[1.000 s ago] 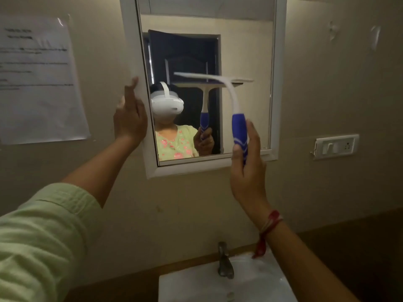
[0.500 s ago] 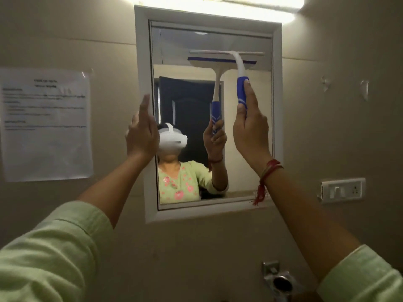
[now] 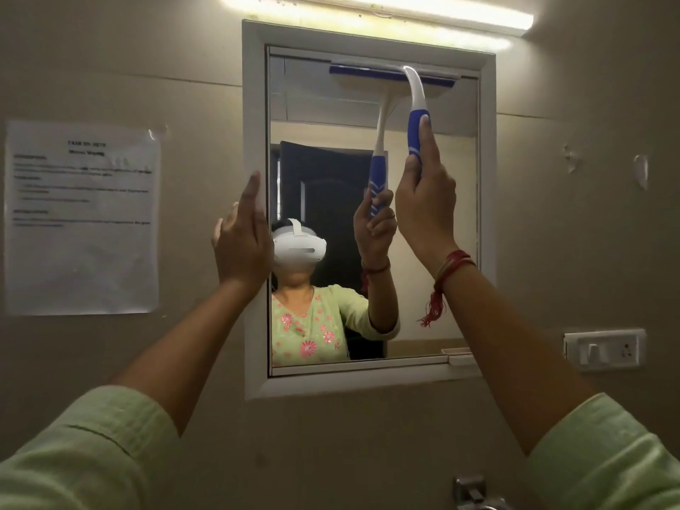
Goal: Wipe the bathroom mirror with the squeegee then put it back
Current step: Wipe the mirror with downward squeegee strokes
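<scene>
- Squeegee [image 3: 415, 115] position: blade set flat against the glass along the top edge of the mirror [image 3: 320, 115], on its right half, just under the upper frame. White neck curves down into a blue grip.
- Right hand [image 3: 423, 200]: clenched around the blue grip, thumb laid up along the handle. Judged purpose: thumb pressure keeps the blade seated against the glass, and the high start allows one full downward stroke.
- Left hand [image 3: 241, 244]: fingers extended and released, grasping nothing, palm resting on the white left frame of the mirror. Judged purpose: bracing the mirror, possibly a cabinet door, against the push of the blade; whether it is hinged cannot be told.
- Surroundings: tube light [image 3: 375, 16] directly above the frame, paper notice [image 3: 82, 215] on the wall to the left, switch plate [image 3: 605, 349] to the right, tap [image 3: 474, 491] at the bottom edge.
- Change from earlier frames: one second ago the blade stood at mid-height of the glass; half a second ago it was near the top; now it sits at the upper frame. The left hand has kept its place on the frame throughout.
- Task status, as judged: wipe stroke ready to begin; return of the tool not yet done.
</scene>
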The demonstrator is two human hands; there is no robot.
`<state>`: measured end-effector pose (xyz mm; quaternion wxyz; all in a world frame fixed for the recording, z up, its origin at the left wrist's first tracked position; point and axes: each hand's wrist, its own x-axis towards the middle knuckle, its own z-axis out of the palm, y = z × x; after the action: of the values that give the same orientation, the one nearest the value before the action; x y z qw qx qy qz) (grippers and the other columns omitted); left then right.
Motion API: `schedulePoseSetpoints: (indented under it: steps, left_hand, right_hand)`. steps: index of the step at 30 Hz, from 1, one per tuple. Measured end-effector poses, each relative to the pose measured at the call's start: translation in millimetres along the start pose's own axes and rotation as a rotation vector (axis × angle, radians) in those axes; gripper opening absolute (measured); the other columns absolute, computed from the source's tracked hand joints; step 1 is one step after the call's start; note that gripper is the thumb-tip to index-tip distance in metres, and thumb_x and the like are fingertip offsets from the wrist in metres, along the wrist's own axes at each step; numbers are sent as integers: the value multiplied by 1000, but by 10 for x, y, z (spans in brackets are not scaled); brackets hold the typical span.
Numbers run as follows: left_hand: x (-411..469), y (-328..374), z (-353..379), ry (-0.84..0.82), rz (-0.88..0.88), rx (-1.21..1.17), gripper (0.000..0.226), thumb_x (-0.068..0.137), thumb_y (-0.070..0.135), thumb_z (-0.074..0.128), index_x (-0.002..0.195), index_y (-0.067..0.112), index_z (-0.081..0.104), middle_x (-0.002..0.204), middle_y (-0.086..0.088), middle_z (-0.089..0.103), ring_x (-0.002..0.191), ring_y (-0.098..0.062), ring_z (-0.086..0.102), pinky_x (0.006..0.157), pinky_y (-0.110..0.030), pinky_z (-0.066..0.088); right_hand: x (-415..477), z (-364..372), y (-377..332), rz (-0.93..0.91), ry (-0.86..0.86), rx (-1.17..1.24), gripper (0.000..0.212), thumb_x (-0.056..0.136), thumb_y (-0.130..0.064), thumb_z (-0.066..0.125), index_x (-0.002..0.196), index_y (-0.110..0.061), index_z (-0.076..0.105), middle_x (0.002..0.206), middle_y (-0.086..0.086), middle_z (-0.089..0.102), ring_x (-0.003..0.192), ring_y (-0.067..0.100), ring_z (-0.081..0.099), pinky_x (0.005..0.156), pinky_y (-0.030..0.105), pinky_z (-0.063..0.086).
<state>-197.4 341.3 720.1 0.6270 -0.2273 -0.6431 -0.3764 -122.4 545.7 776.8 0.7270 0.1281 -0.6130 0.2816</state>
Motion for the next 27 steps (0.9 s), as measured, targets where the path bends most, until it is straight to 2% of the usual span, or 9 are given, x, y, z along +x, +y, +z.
schedulePoseSetpoints:
  steps: [5,10,12,16,18,20,22,24,27]
  left_hand:
    - [-9,6,1,22,24,-18,42,100,22,31,141,18,34,120,-14,62,91,-29,61,86,-55,46]
    - [-5,-27,21,26,33,-11,42,100,22,31,141,19,34,128,-12,57,94,-33,61,85,-54,47]
    - [-7,-36,27,27,34,-20,42,100,21,32,141,19,34,135,-10,52,103,-31,60,88,-46,46]
    - [-6,-58,32,23,44,-38,42,100,18,31,142,17,33,138,-8,48,105,-27,58,84,-32,43]
    - [-7,-59,31,20,43,-41,42,100,16,31,142,16,32,136,-9,50,95,-20,61,80,-30,44]
    - [-8,-56,36,28,43,-43,42,100,14,32,141,15,33,132,-10,54,82,-3,56,77,-31,45]
    - [-7,-62,40,34,41,-37,42,100,13,32,141,16,34,133,-9,53,83,-10,59,80,-31,44]
    - [-5,-65,39,38,43,-29,42,100,13,32,141,16,34,134,-9,53,86,-17,60,80,-31,44]
    - [-6,-55,38,44,48,-17,42,99,12,32,141,16,34,133,-9,54,87,-26,60,79,-36,46]
  right_hand:
    - [36,30,1,3,-10,-13,49,96,-18,44,142,-11,26,106,7,66,80,5,57,72,3,40]
    - [30,34,67,-32,-21,-59,51,96,-18,44,142,-11,24,103,6,66,78,1,54,66,-5,35]
    - [34,26,79,-35,-23,-71,51,96,-18,44,142,-11,25,101,6,66,75,1,54,63,-7,34]
    - [20,13,83,-46,-28,-100,51,96,-19,44,142,-10,24,102,7,66,77,1,53,63,-9,32]
    - [-4,0,84,-45,-34,-111,52,96,-20,43,143,-11,23,104,8,66,78,1,53,63,-9,32]
    - [-40,-23,95,-41,-44,-120,52,96,-20,43,143,-11,23,104,8,65,78,2,52,62,-8,33]
    - [-94,-52,107,-38,-58,-127,52,96,-21,43,143,-11,22,103,10,65,78,3,53,61,-4,34]
    - [-165,-81,117,-40,-65,-120,52,96,-20,43,143,-11,22,104,11,65,80,7,57,69,0,35]
    - [-290,-121,122,-35,-71,-111,53,96,-20,43,143,-11,21,105,13,64,84,17,62,76,16,45]
